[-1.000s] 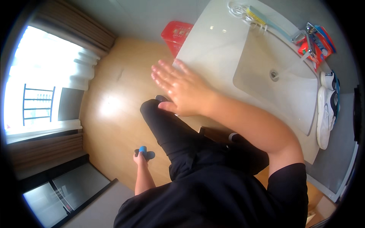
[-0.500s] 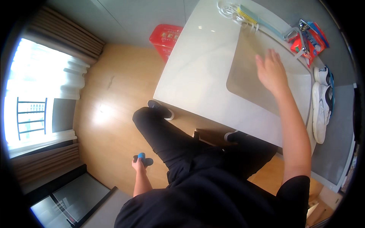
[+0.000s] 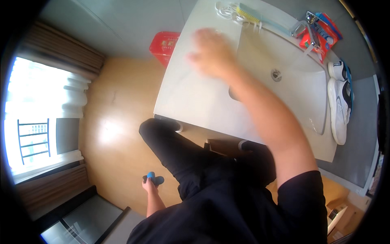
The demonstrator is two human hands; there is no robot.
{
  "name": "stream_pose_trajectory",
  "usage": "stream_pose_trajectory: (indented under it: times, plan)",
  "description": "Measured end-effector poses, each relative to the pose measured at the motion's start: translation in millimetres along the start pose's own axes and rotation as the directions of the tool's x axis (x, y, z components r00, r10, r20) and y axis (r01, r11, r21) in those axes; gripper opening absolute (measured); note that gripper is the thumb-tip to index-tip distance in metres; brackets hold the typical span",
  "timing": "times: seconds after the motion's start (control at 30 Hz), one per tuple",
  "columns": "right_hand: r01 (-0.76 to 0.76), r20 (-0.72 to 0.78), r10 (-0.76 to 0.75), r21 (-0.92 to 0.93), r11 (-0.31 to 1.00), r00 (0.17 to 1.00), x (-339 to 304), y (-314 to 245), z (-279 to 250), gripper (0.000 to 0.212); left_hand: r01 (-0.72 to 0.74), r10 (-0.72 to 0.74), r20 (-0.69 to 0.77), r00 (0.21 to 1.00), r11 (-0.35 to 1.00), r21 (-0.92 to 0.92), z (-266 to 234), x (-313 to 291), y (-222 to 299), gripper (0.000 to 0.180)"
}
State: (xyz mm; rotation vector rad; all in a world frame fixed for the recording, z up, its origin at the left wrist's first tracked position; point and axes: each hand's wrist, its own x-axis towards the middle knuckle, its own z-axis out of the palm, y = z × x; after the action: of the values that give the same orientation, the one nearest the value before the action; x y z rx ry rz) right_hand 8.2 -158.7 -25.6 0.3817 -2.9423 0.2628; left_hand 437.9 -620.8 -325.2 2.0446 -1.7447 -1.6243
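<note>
My right hand (image 3: pixel 213 55) reaches across the white countertop (image 3: pixel 185 91), left of the sink. Its fingers are blurred, but the thumb stands apart from them and nothing shows in the grip. The white sink basin (image 3: pixel 298 85) with a round metal drain (image 3: pixel 276 75) lies beside my right forearm. Down at my left side, over the floor, my left hand (image 3: pixel 150 187) is closed round a small blue and dark grey thing (image 3: pixel 159 179) with rounded ends. What kind of thing it is cannot be made out.
Behind the sink lie a coiled white cord (image 3: pixel 227 11), a yellow-bristled brush (image 3: pixel 248 13) and a red packet (image 3: pixel 321 42) by the metal faucet (image 3: pixel 313 38). White sneakers (image 3: pixel 338 110) stand on the right edge. A red bin (image 3: pixel 163 45) is past the counter's left end.
My right hand has swung left from above the basin to the countertop, uncovering the drain. My left hand keeps its hold, and the view has shifted slightly.
</note>
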Motion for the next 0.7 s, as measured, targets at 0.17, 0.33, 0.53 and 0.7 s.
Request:
stream_pose_trajectory:
  times: [0.17,0.33,0.53,0.7]
  plan:
    - [-0.537,0.396,0.64,-0.347,0.768,0.659,-71.6,114.8,-82.8,0.048,-0.024,0.021,0.029,0.999,0.994,0.102,-3.1,16.8,-12.9,0.055]
    - [-0.376,0.18,0.395,-0.132,0.917,0.901,-41.9,69.4,-80.1,0.053,-0.021,0.023,-0.019,1.0,0.995,0.095,-3.8,26.2,-5.8,0.058]
    - [0.182,-0.104,-0.184,-0.032,0.983,0.977,38.7,-19.0,10.4,0.069,-0.042,0.042,-0.011,0.999,0.999,-0.023,-8.7,6.7,5.5,0.053]
    - [0.137,-0.013,-0.137,0.031,0.99,0.991,57.0,-21.9,23.3,0.072,0.003,-0.005,-0.088,0.996,1.0,-0.024,-26.5,-0.1,-10.5,0.052]
